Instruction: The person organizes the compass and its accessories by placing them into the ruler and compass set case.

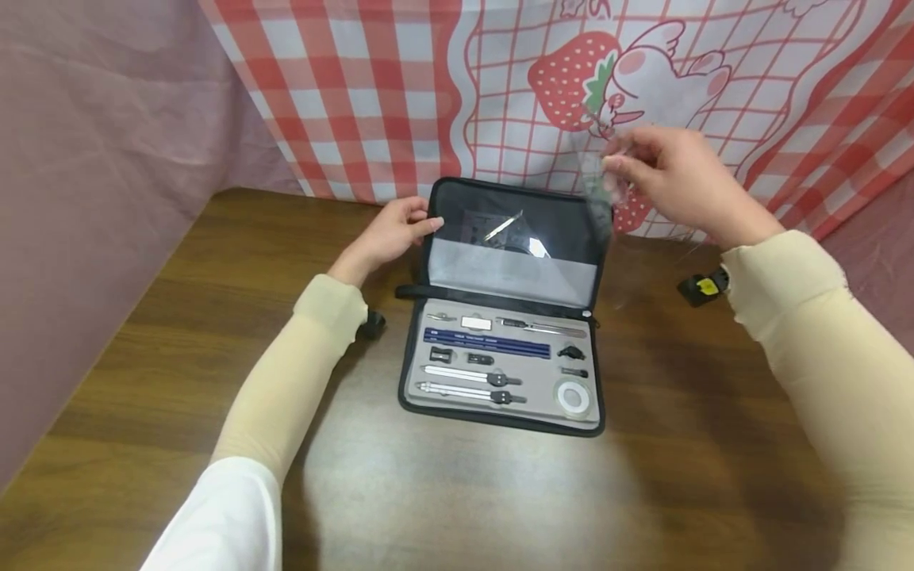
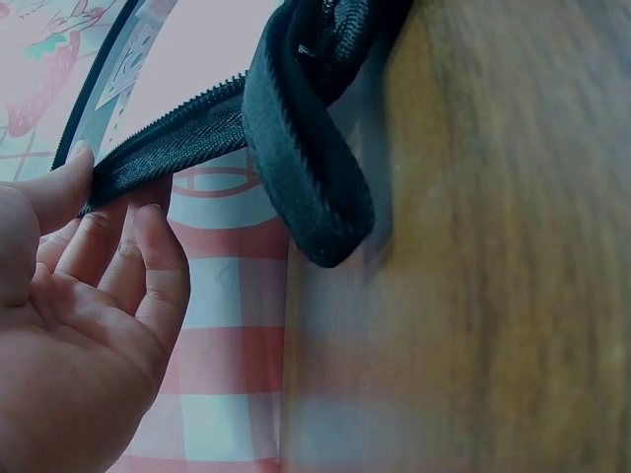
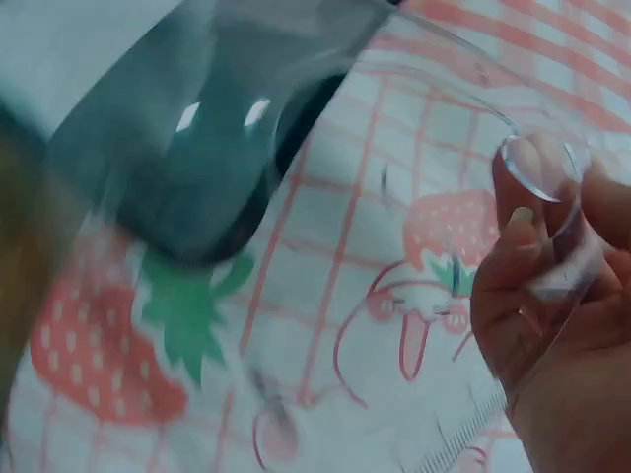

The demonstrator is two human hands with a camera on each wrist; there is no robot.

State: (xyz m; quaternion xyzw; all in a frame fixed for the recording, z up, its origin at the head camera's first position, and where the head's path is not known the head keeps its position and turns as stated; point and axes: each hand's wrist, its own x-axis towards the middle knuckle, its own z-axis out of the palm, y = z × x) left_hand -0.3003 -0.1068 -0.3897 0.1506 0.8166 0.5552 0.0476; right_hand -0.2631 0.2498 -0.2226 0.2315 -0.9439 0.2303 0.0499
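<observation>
A black zip case (image 1: pixel 501 424) lies unfolded on the table, its lid raised against the cloth. My left hand (image 1: pixel 396 230) pinches the lid's left edge; in the left wrist view the thumb and fingers of that hand (image 2: pixel 99 286) grip the zip edge (image 2: pixel 177 153). Above the lid's right side, my right hand (image 1: pixel 664 178) holds a clear plastic ruler (image 3: pixel 458 434) with graduations along one edge. Its full shape is blurred and hard to see. In the case's grey tray sit blue pencils (image 1: pixel 485 342), two compasses (image 1: pixel 471 393), a white eraser (image 1: pixel 476 323) and a sharpener (image 1: pixel 440 355).
The brown wooden table (image 1: pixel 457 507) extends around the case. Behind it hangs a red-and-white checked cloth (image 1: pixel 357 95) with strawberry prints. A black strap loop (image 2: pixel 315 187) sticks out from the case's left side. A pink curtain (image 1: pixel 107 159) hangs at the left.
</observation>
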